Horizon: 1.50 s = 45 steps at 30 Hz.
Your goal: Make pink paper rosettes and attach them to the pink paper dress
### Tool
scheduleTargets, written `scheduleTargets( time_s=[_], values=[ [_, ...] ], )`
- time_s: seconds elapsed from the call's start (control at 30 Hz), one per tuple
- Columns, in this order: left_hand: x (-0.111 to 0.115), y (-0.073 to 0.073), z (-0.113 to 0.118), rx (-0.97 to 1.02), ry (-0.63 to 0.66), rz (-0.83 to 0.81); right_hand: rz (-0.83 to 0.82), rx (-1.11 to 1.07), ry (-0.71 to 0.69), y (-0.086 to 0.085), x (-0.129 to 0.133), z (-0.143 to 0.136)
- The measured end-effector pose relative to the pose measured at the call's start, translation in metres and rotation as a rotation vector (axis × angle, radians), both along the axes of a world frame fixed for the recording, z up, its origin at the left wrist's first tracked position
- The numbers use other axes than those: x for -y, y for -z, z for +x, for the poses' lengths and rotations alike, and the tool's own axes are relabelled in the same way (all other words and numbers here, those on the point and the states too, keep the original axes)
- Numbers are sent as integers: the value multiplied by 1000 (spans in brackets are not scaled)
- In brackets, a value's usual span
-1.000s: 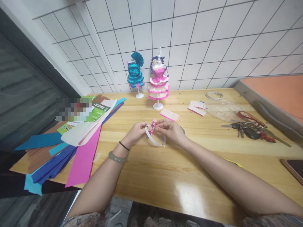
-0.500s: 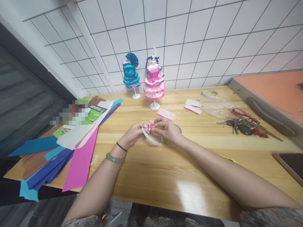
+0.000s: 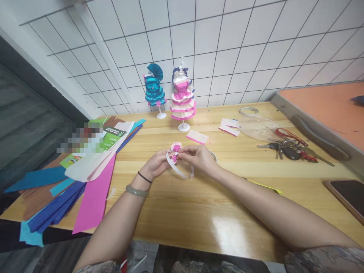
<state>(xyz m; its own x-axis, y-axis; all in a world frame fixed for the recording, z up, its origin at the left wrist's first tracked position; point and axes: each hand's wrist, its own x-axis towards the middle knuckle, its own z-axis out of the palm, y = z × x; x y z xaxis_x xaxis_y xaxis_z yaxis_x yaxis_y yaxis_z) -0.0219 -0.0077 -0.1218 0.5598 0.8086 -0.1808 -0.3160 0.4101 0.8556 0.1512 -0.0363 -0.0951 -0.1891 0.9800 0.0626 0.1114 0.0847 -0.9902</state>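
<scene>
Between my hands is a small pink-and-white pleated paper piece (image 3: 176, 147), gathered at its middle like a bow. My left hand (image 3: 159, 163) pinches it from the left. A thin white strip (image 3: 178, 172) loops down from the piece, with its far end curling under my right hand (image 3: 200, 158). My right thumb and fingertips are closed on the strip at the gathered middle. Beyond them stands a small mannequin in a pink-and-white paper dress (image 3: 183, 100). To its left is another mannequin in a teal paper dress (image 3: 154, 89).
Coloured paper sheets (image 3: 93, 201) and a green packet (image 3: 113, 136) lie at the left. Pink-edged paper pieces (image 3: 197, 137), a tape roll (image 3: 248, 111), keys (image 3: 290, 151), a yellow cutter (image 3: 267, 187) and a phone (image 3: 348, 195) lie right of centre. An orange-topped box (image 3: 324, 106) stands far right.
The pleated piece has turned so its fanned face shows more openly. Both hands appear slightly further left, as the whole view has shifted a little.
</scene>
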Motion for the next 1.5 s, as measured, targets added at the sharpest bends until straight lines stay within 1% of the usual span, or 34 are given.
scheduleTargets(
  time_s=[0.1,0.23,0.43,0.57,0.67,0.8,0.93,1.1,1.33,1.43,1.5],
  values=[
    [0,-1,0,9,6,-19,13,-19,32,-1,-2,2],
    [1,-3,1,8,27,-40,60,2,-20,0,-3,3],
    [2,-3,1,-8,47,-59,191,98,-34,6,-6,4],
    [2,-2,0,-9,52,-25,222,132,-51,7,-7,6],
    [0,0,0,-35,31,33,222,132,-64,7,-8,7],
    [-2,4,0,-111,-10,72,227,155,-48,4,-6,6],
    [-2,4,1,-124,-33,94,236,219,-30,2,-4,5],
    [-1,3,2,-98,-20,72,252,258,-37,2,-3,5],
    [-1,2,3,-56,26,102,275,277,-31,3,-4,7],
    [-1,3,3,-24,42,106,245,237,-41,4,-5,7],
    [-1,3,3,-14,54,94,193,173,-63,4,-5,6]
  ],
)
